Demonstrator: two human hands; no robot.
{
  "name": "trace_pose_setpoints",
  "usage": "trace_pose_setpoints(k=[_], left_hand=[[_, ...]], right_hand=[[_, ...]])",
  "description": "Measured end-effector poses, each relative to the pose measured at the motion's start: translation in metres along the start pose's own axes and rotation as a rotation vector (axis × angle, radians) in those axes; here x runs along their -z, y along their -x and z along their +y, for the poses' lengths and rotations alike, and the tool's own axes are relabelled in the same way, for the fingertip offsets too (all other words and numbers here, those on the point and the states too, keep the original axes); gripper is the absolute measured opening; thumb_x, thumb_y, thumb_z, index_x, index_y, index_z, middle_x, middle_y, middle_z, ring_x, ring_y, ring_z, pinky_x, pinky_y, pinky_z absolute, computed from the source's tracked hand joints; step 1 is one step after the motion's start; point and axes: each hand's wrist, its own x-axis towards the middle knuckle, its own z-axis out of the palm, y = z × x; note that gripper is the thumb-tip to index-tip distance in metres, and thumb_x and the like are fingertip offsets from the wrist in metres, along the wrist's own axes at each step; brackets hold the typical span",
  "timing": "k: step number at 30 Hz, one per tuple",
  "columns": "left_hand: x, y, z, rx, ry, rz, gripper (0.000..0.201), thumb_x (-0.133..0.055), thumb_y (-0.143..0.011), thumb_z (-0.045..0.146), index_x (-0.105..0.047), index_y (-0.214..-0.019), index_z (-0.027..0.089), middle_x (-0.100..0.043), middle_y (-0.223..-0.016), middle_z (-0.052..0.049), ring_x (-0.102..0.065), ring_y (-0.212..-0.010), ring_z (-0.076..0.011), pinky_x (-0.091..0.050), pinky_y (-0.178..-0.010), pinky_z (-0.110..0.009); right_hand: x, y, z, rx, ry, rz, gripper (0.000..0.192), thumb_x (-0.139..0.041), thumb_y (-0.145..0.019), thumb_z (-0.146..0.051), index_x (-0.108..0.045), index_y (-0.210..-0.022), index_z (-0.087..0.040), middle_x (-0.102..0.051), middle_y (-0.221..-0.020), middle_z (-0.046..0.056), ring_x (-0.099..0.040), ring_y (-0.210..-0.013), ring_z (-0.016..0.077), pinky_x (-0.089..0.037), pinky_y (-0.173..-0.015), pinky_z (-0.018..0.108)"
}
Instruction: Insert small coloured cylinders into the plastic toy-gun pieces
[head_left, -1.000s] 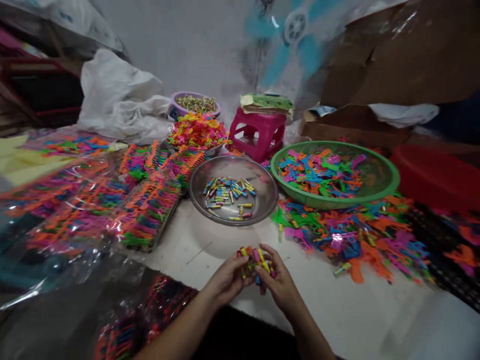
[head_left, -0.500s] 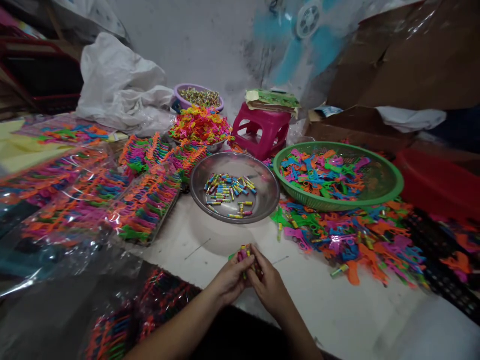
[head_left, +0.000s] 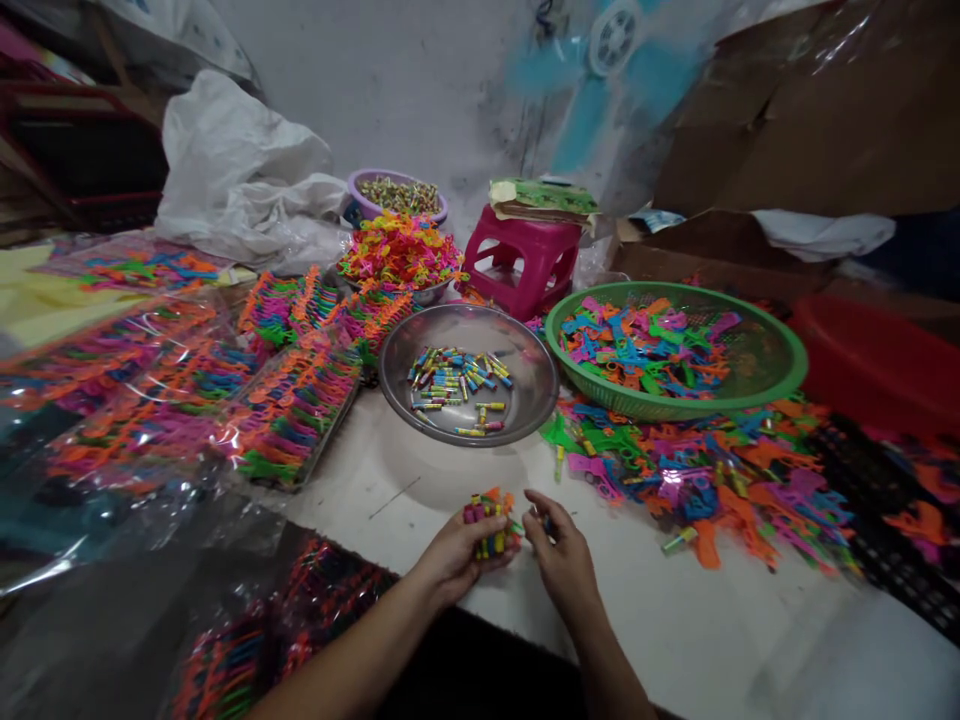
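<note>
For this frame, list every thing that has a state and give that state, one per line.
left hand: closed around a bunch of small coloured tubes
right hand: beside the bunch, fingertips pinched; what it holds is too small to tell
metal bowl: partly filled with small tubes
green basket: holds coloured plastic toy pieces
purple bowl: filled
pink stool: upright, papers on top
fan: blades blurred

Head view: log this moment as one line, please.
left hand: holds bunch of small coloured tubes | right hand: beside bunch, grip unclear | steel bowl: more tubes | green basket: plastic toy parts
</note>
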Motion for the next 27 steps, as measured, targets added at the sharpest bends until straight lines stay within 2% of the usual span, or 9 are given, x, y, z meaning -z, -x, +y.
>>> trace_pose_setpoints(k=[3,9,11,14,17,19,23,25,27], left_hand=[[0.001,0.001,0.000,0.010,-0.157,-0.047,0.023,-0.070,-0.060,0.022,-0.060,-0.079,0.012,-0.062,-0.066,-0.004,-0.057,-0.054,-0.0098,-0.040,-0.048,-0.018],[0.004,0.005,0.008,0.088,-0.366,-0.251,0.026,-0.070,-0.058,0.019,-0.062,-0.081,0.011,-0.062,-0.069,-0.004,-0.056,-0.052,-0.0095,-0.036,-0.042,-0.016],[0.006,0.007,0.012,0.167,-0.408,-0.300,0.026,-0.069,-0.058,0.021,-0.063,-0.081,0.011,-0.064,-0.070,-0.005,-0.056,-0.051,-0.0095,-0.037,-0.042,-0.016],[0.006,0.011,0.016,0.252,-0.431,-0.353,0.023,-0.067,-0.062,0.023,-0.064,-0.083,0.013,-0.065,-0.068,-0.006,-0.057,-0.050,-0.0095,-0.039,-0.043,-0.017],[0.007,0.011,0.018,0.297,-0.413,-0.398,0.024,-0.066,-0.065,0.025,-0.063,-0.086,0.014,-0.066,-0.070,-0.007,-0.059,-0.051,-0.0110,-0.042,-0.046,-0.019],[0.009,0.009,0.017,0.257,-0.311,-0.339,0.026,-0.065,-0.067,0.029,-0.063,-0.088,0.013,-0.066,-0.074,-0.008,-0.062,-0.057,-0.0139,-0.046,-0.052,-0.022],[0.008,0.001,0.005,0.011,0.082,-0.090,0.028,-0.061,-0.072,0.033,-0.061,-0.092,0.013,-0.065,-0.090,-0.009,-0.062,-0.080,-0.0175,-0.047,-0.072,-0.027],[0.003,-0.002,-0.005,-0.106,0.193,-0.079,0.030,-0.065,-0.069,0.025,-0.059,-0.097,0.014,-0.063,-0.097,-0.009,-0.060,-0.088,-0.0167,-0.045,-0.078,-0.026],[-0.005,-0.003,-0.014,-0.209,0.217,-0.083,0.040,-0.069,-0.064,0.016,-0.056,-0.101,0.016,-0.063,-0.095,-0.006,-0.060,-0.082,-0.0134,-0.046,-0.073,-0.022]], right_hand=[[0.008,-0.007,-0.001,-0.116,-0.023,-0.188,0.043,-0.051,-0.072,-0.045,-0.060,-0.101,-0.014,-0.053,-0.052,-0.001,-0.045,-0.044,0.0108,-0.038,-0.043,0.023],[0.019,-0.016,-0.001,-0.196,-0.071,-0.583,0.036,-0.058,-0.069,-0.044,-0.064,-0.091,-0.016,-0.049,-0.048,-0.005,-0.034,-0.038,0.0053,-0.026,-0.037,0.018],[0.020,-0.016,0.000,-0.208,-0.076,-0.654,0.034,-0.059,-0.069,-0.043,-0.064,-0.088,-0.016,-0.051,-0.049,-0.004,-0.035,-0.039,0.0053,-0.025,-0.037,0.017],[0.017,-0.014,0.001,-0.198,-0.113,-0.667,0.029,-0.060,-0.068,-0.042,-0.065,-0.079,-0.016,-0.051,-0.047,-0.005,-0.037,-0.040,0.0062,-0.027,-0.039,0.018],[0.017,-0.013,-0.002,-0.176,-0.162,-0.629,0.025,-0.062,-0.066,-0.040,-0.064,-0.071,-0.016,-0.054,-0.051,-0.004,-0.041,-0.043,0.0070,-0.029,-0.041,0.018],[0.020,-0.014,-0.005,-0.183,-0.213,-0.535,0.024,-0.064,-0.064,-0.039,-0.064,-0.068,-0.016,-0.052,-0.051,-0.004,-0.039,-0.043,0.0065,-0.028,-0.040,0.018],[0.017,-0.014,-0.009,-0.312,-0.453,-0.104,0.027,-0.065,-0.062,-0.041,-0.059,-0.070,-0.017,-0.040,-0.041,-0.009,-0.027,-0.035,0.0033,-0.016,-0.033,0.015],[0.005,-0.010,-0.008,-0.375,-0.590,0.050,0.028,-0.066,-0.061,-0.042,-0.057,-0.071,-0.018,-0.041,-0.043,-0.009,-0.027,-0.034,0.0027,-0.013,-0.031,0.015],[-0.010,-0.002,-0.006,-0.410,-0.685,0.094,0.028,-0.067,-0.060,-0.041,-0.056,-0.072,-0.018,-0.044,-0.047,-0.008,-0.030,-0.035,0.0026,-0.014,-0.030,0.014]])
